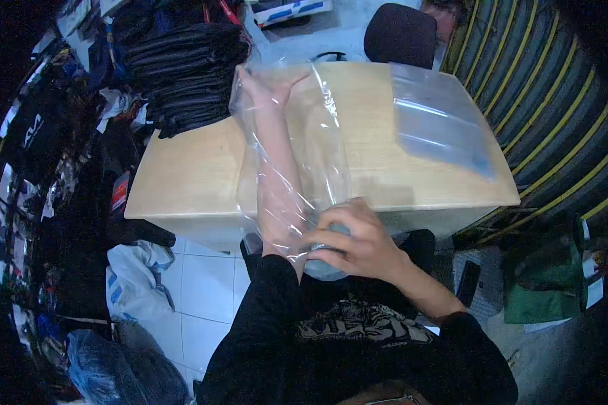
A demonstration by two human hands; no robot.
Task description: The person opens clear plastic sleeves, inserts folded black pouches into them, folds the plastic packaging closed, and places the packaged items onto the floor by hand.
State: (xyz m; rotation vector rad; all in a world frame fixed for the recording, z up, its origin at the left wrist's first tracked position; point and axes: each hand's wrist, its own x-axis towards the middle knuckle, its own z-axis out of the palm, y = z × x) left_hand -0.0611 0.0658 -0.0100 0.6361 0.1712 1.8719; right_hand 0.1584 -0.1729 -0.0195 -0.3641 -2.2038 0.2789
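Note:
A clear plastic bag [325, 152] stretches over the wooden table, with my left arm inside it up to past the wrist. At the bag's far end, my left hand [269, 91] has its fingers spread, pressing out the corners. My right hand [361, 243] pinches the bag's near edge beside my left forearm, just in front of the table's front edge. A stack of flat clear plastic bags [432, 111] lies on the table's right side.
A pile of folded black garments [189, 74] sits at the table's [189, 179] back left corner. A dark chair back [400, 37] stands behind it. Black racks with yellow edges [554, 115] line the right. A white plastic sack [138, 280] lies on the tiled floor at left.

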